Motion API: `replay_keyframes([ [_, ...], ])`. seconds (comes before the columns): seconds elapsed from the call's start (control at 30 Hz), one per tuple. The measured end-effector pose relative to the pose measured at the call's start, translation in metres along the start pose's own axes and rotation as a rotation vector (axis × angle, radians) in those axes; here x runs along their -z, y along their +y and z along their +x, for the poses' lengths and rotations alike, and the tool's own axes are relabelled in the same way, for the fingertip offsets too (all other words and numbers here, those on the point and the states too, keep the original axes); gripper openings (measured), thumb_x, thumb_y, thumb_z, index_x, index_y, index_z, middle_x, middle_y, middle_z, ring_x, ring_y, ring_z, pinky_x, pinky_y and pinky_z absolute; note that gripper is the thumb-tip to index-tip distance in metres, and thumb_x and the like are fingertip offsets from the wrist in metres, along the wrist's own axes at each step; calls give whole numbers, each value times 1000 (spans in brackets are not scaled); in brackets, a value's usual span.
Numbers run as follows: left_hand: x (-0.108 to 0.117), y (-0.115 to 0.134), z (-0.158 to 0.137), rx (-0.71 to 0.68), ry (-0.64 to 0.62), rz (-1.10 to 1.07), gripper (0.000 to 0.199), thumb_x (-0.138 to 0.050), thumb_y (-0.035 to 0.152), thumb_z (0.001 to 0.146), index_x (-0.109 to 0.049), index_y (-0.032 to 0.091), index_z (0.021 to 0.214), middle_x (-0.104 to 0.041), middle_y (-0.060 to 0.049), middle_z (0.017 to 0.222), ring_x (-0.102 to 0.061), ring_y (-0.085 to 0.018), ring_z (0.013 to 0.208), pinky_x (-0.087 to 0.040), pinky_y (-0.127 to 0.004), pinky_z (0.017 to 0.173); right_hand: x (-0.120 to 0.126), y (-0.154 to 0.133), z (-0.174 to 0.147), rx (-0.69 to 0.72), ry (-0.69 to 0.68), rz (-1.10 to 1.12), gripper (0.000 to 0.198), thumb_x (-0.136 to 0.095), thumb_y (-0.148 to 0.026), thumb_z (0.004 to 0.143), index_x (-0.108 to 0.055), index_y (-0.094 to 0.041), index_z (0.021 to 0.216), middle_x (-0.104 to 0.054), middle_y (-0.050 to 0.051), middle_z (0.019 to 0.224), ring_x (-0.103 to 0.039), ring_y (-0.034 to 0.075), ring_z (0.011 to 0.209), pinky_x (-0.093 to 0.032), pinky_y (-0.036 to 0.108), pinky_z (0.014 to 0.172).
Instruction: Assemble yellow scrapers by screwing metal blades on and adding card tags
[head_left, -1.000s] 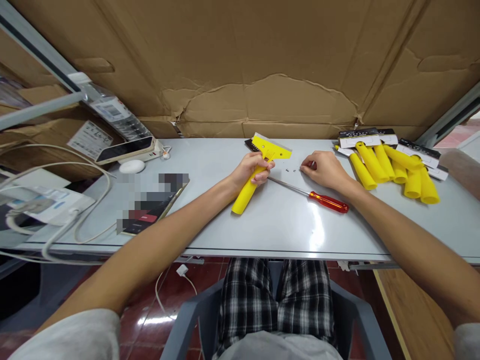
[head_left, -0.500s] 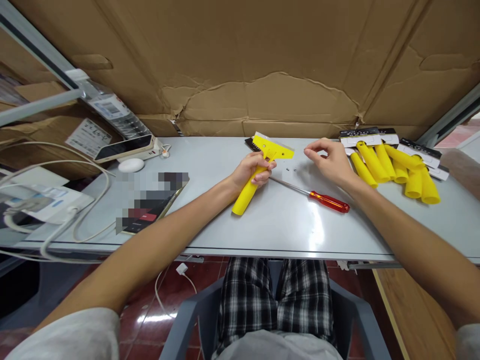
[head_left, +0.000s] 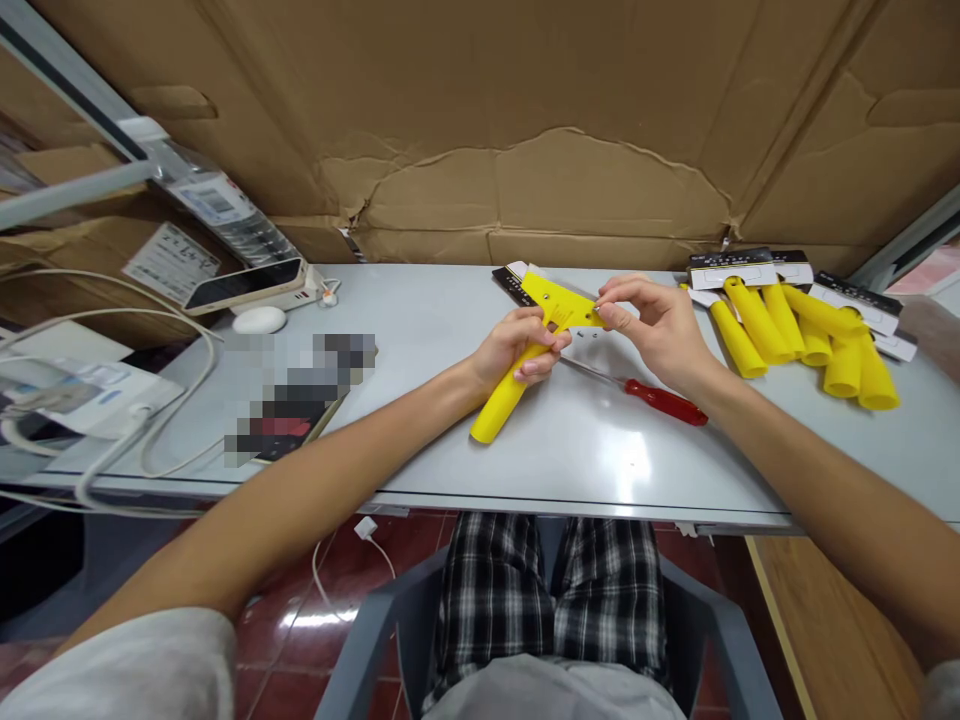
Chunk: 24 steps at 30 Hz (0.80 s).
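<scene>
My left hand (head_left: pixel 523 350) is wrapped round the neck of a yellow scraper (head_left: pixel 501 402), whose handle slants down toward me. The scraper's wide head points away, with a blade along its far edge and a small fitting in its left hole. At the head's right end, my right hand (head_left: pixel 651 325) is pinched, thumb and forefinger on what looks like a small screw (head_left: pixel 596 311). Tiny loose screws (head_left: pixel 580 334) lie on the table just below the head. A red-handled screwdriver (head_left: pixel 666 402) rests under my right hand, its shaft tip hidden near my left fingers.
Several yellow scrapers (head_left: pixel 757 318) with black-and-white blade covers lie piled at the right. A black-and-white cover (head_left: pixel 512 286) lies behind the held scraper. At left are a phone (head_left: pixel 296 425), a white oval case (head_left: pixel 259 320), cables and a power strip (head_left: pixel 97 390). Cardboard (head_left: pixel 600 120) stands behind.
My right hand has moved left and its pinched fingertips now meet the right end of the scraper's head. The scraper has turned slightly clockwise in my left hand.
</scene>
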<state>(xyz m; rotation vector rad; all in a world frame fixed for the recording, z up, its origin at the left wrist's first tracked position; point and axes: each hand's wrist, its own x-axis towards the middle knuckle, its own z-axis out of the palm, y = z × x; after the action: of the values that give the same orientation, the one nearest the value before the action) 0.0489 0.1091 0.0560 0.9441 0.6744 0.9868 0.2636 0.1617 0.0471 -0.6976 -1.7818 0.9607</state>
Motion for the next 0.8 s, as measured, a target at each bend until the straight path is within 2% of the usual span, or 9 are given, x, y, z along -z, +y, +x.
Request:
replay_keyframes([
  [0.2,-2,-1,1,-34,62,49,22,-71,17,62,-57,15,78,-62,3,68,-41,-3,33,-25,-18,30,-2,-5,-5,187,14,-333,33,-71,-52,93,-79,-20,97,-65,8,113,-62,10,105,-55,24,83],
  [0.33,-2,-2,0,-62,76,87,21,-72,16,63,-59,14,80,-63,2,70,-45,-3,36,-27,-18,32,-3,-5,-6,266,28,-458,32,-66,-49,96,-77,-19,96,-66,8,112,-62,13,105,-55,31,94],
  [0.43,-4,-3,-1,-88,72,77,19,-72,17,64,-60,13,77,-62,2,71,-46,-3,37,-27,-18,32,-2,-9,-6,255,26,-502,34,-61,-50,98,-74,-18,95,-65,9,114,-61,14,108,-54,36,100],
  [0.63,-7,-1,-2,-94,72,81,20,-70,17,63,-57,15,78,-62,1,71,-46,-3,38,-27,-19,33,-3,-15,-8,214,23,-551,37,-59,-55,99,-71,-20,95,-64,12,117,-62,17,109,-57,39,96],
  [0.8,-8,0,-3,-87,70,80,20,-69,17,63,-57,15,78,-61,2,71,-45,-3,37,-26,-19,33,-5,-16,-8,205,27,-528,40,-58,-57,99,-70,-19,94,-64,13,116,-61,17,107,-57,36,86],
])
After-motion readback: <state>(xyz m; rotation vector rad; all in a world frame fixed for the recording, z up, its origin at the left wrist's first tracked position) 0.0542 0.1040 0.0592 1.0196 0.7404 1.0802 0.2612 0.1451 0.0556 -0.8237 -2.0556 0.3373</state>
